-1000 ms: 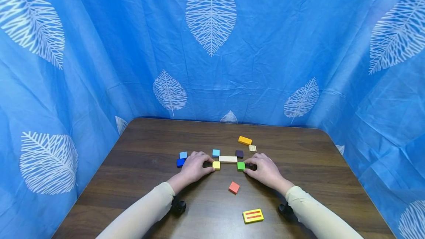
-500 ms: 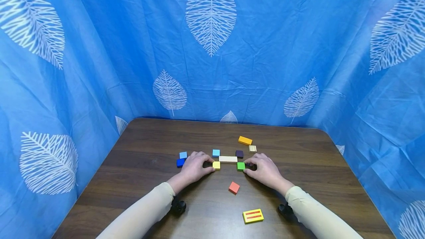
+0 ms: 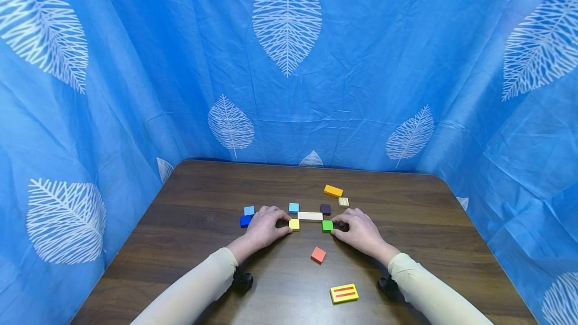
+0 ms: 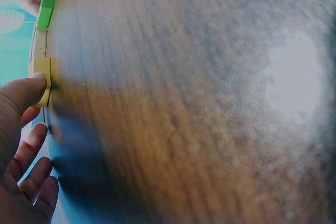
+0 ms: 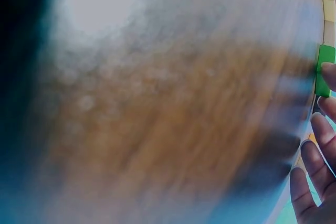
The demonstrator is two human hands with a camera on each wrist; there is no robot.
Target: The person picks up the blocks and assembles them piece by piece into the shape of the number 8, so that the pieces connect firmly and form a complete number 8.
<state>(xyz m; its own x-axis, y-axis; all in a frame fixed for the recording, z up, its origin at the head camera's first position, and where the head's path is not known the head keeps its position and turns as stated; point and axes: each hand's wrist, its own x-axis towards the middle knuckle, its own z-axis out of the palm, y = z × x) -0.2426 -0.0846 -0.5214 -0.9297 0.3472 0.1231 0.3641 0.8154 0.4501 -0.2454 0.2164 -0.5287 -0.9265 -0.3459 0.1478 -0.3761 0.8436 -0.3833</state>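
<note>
In the head view my left hand [image 3: 263, 228] pinches a small yellow block [image 3: 294, 225] between thumb and forefinger; its other fingers are spread in the left wrist view. Opposite it, my right hand [image 3: 359, 230] has thumb and forefinger on a green block [image 3: 327, 226]. A long cream block [image 3: 310, 216] lies just behind and between these two. At its far corners sit a light blue block [image 3: 294, 208] on the left and a dark purple block [image 3: 325, 209] on the right. Both wrist views show each thumb on its block, with the forefinger partly hidden.
Toward me lie a red-orange block [image 3: 318, 255] and a yellow block with red stripes [image 3: 344, 294]. Behind the right hand are an orange block [image 3: 333, 191] and a pale striped block [image 3: 343, 202]. Blue blocks [image 3: 245, 221] lie beside the left hand on the wooden table [image 3: 203, 189].
</note>
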